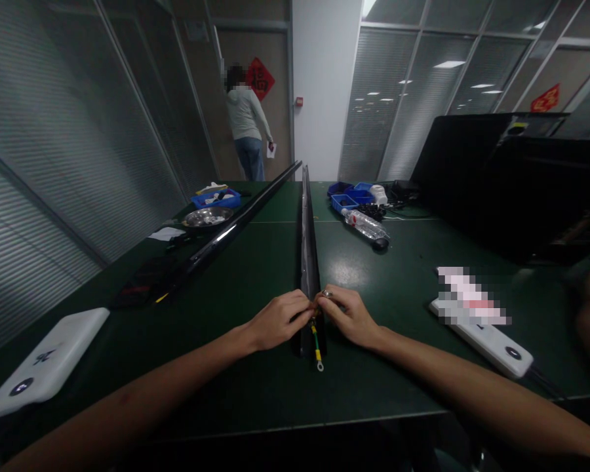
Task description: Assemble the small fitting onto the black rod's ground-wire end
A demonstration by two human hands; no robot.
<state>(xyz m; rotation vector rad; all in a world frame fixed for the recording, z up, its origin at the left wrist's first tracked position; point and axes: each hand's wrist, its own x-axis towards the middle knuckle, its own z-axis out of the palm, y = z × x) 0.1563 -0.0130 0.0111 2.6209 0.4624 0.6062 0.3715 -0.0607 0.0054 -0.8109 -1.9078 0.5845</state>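
Note:
A long dark metal rail (pixel 305 242) lies lengthwise on the green table, its near end between my forearms. Over that end my left hand (pixel 282 320) is closed, thumb and fingers pinched together. My right hand (pixel 349 316) meets it from the other side, also in a pinch. A small shiny metal piece shows at the right fingers; I cannot tell if it is a ring or a part. Whatever the fingertips grip is hidden. Just below them a short green-and-yellow wire (pixel 316 341) with a ring terminal (pixel 320 366) hangs toward the table's front edge.
A second dark rail (pixel 221 236) lies to the left, beside a metal bowl (pixel 207 218) and a blue tray (pixel 216 198). White devices (pixel 44 360) flank both sides. A plastic bottle (pixel 366 225) and blue bins (pixel 344 201) stand right. A person (pixel 246 118) is by the door.

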